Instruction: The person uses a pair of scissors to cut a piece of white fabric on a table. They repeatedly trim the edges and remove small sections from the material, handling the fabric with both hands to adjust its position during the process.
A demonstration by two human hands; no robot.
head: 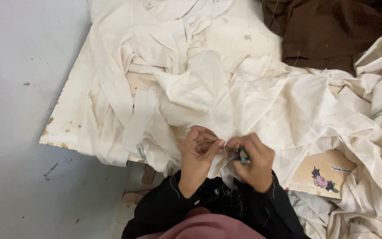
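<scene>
My left hand [198,152] pinches a fold of the cream cloth [226,97] at the table's [67,128] near edge. My right hand [254,161], touching the left, is clenched on a small teal tool [243,156] against that fold. Brown cloth [332,26] lies far right; a flower card [321,177] sits near right.
</scene>
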